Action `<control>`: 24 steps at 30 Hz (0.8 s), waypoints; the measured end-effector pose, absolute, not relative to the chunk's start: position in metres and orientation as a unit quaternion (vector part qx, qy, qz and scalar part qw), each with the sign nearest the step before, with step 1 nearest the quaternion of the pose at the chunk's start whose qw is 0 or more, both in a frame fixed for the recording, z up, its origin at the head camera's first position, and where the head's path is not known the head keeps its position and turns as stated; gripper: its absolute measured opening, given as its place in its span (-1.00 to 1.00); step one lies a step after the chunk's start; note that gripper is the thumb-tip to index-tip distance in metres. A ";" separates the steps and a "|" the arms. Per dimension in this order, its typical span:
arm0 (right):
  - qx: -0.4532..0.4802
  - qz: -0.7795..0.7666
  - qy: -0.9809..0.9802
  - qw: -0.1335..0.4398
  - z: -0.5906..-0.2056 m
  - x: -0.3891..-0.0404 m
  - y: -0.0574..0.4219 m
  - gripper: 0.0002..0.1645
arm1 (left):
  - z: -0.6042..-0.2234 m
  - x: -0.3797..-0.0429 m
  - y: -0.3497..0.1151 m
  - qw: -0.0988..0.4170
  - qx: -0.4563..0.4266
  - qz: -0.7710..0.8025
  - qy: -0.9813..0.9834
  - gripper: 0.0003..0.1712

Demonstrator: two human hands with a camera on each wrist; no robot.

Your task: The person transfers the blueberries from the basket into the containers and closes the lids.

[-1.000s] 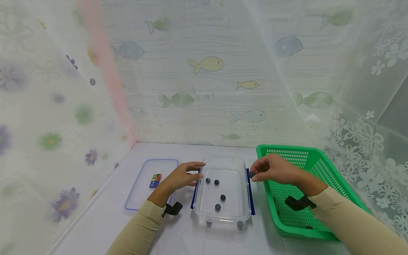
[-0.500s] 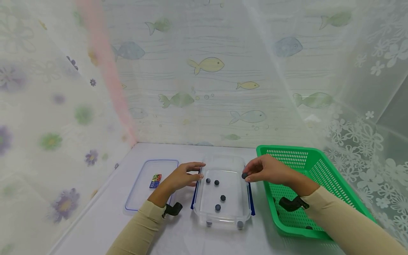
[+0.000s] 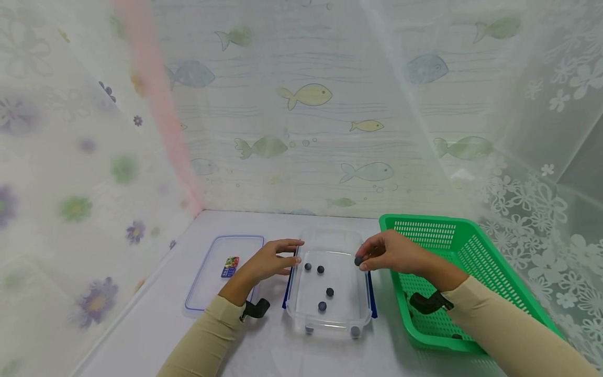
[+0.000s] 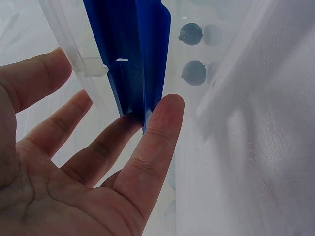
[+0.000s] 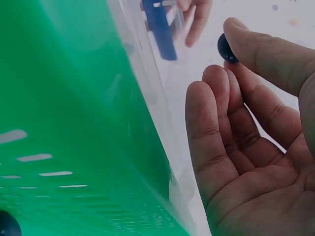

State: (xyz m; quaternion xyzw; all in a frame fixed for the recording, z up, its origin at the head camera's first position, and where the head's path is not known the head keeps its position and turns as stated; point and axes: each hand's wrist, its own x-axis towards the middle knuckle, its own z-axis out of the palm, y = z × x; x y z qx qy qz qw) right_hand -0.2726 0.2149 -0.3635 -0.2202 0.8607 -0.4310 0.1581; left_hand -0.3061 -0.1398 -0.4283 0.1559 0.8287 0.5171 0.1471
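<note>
My right hand [image 3: 400, 252] pinches a blueberry [image 3: 359, 260] between thumb and fingertips, over the right edge of a clear plastic container [image 3: 346, 318]. In the right wrist view the same blueberry [image 5: 226, 49] shows dark and round at the fingertips. Several blueberries [image 3: 330, 292] lie spread inside the container. My left hand [image 3: 268, 260] rests at the container's left side, its fingers extended. The left wrist view shows those fingers by a blue side latch [image 4: 145, 54], which hangs down; two blueberries [image 4: 190, 34] show through the clear wall.
A green slotted basket [image 3: 464, 230] stands to the right, with a few dark blueberries [image 3: 456, 336] at its bottom. A clear lid with a blue seal [image 3: 204, 287] lies to the left, a colourful label [image 3: 230, 266] on it. Patterned curtains [image 3: 301, 157] hang behind the white table.
My right hand has moved left with the blueberry, from between basket and container to over the container's right edge. The left hand has stayed in place.
</note>
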 end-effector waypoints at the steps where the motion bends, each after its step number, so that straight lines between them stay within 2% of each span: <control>1: -0.220 -0.431 0.861 0.158 -0.363 -0.272 0.215 -0.72 | -0.428 -0.306 -0.140 0.147 0.157 0.517 0.828 -0.42; 24: -0.228 -0.430 0.858 0.165 -0.367 -0.275 0.213 -0.73 | -0.429 -0.307 -0.140 0.148 0.163 0.524 0.822 -0.43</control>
